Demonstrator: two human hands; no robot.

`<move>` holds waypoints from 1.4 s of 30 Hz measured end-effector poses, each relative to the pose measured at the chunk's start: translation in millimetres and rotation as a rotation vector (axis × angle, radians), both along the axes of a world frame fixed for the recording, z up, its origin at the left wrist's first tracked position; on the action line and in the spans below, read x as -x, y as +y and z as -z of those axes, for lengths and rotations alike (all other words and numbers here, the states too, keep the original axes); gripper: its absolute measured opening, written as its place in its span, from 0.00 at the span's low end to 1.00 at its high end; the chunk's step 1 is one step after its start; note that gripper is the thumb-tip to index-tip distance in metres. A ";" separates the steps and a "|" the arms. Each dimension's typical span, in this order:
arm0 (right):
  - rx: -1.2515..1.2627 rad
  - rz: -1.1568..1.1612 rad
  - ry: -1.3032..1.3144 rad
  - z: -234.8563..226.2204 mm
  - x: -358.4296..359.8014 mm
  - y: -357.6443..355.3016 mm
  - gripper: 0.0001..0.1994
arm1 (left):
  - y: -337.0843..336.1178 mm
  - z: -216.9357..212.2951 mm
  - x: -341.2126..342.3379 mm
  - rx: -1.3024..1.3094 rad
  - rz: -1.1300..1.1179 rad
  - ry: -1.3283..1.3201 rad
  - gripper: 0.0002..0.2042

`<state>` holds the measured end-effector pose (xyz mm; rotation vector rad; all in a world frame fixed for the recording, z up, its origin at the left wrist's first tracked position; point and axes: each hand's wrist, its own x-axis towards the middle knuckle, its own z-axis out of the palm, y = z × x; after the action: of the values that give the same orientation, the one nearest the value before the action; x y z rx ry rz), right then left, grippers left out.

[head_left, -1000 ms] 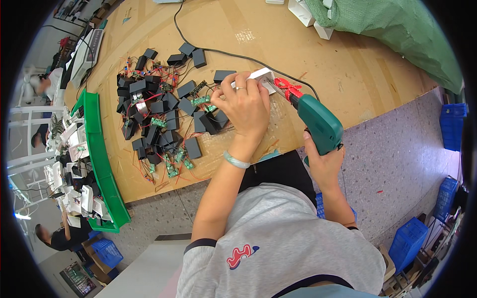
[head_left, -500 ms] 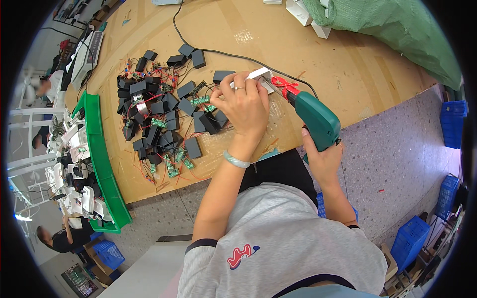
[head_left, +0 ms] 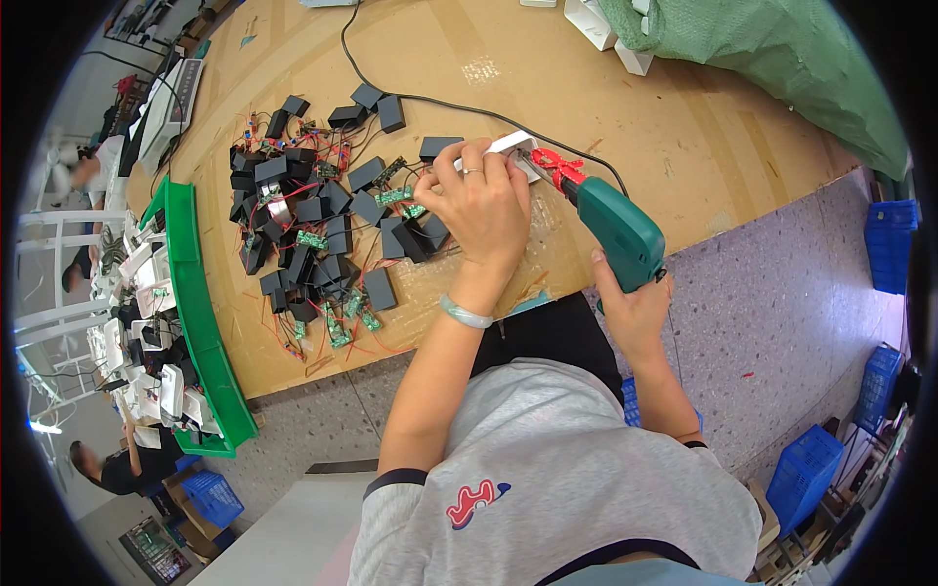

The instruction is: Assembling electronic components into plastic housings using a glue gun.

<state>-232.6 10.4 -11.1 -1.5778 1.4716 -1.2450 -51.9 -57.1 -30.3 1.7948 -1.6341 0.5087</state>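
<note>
My left hand (head_left: 481,210), ringed and with a pale bangle at the wrist, is closed around a small white plastic housing (head_left: 512,143). The inside of the housing is mostly hidden by my fingers. My right hand (head_left: 637,311) grips a green pistol-shaped tool (head_left: 622,232) by its handle. Its front end is wrapped in red, and a thin metal tip reaches to the open side of the white housing. Left of my left hand lies a pile of black boxes (head_left: 313,210) with green circuit boards (head_left: 339,332) and red wires among them.
A black cord (head_left: 440,104) curves across the cardboard-covered table (head_left: 684,146). Green woven sacking (head_left: 752,59) and white housings (head_left: 589,24) are at the far right. A green crate (head_left: 200,322) of white parts stands left; blue crates (head_left: 806,469) sit on the floor.
The green tool has shifted very slightly left, its tip staying at the white housing. My left hand keeps almost the same place.
</note>
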 end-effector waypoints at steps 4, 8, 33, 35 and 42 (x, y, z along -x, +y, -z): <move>-0.033 -0.002 -0.045 0.0 -0.2 1.8 0.06 | -0.6 0.4 0.0 0.008 -0.005 -0.008 0.06; -0.059 0.011 -0.100 4.2 2.6 6.7 0.07 | -0.3 -0.4 -0.2 0.006 0.001 -0.004 0.06; -0.142 0.056 -0.142 -22.2 23.0 32.7 0.10 | 27.6 -26.7 -4.9 -0.083 0.136 0.099 0.12; -0.152 0.074 -0.161 -26.4 27.6 35.0 0.10 | 48.2 -33.4 -11.1 -0.084 0.166 0.143 0.12; -0.179 0.114 -0.207 -33.2 32.1 37.6 0.09 | 122.3 -28.4 -49.7 -0.199 0.130 0.318 0.10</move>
<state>-264.7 48.0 22.1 -1.2255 1.5099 -1.2603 -2.2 65.2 -1.9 1.7862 -1.6050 -0.0006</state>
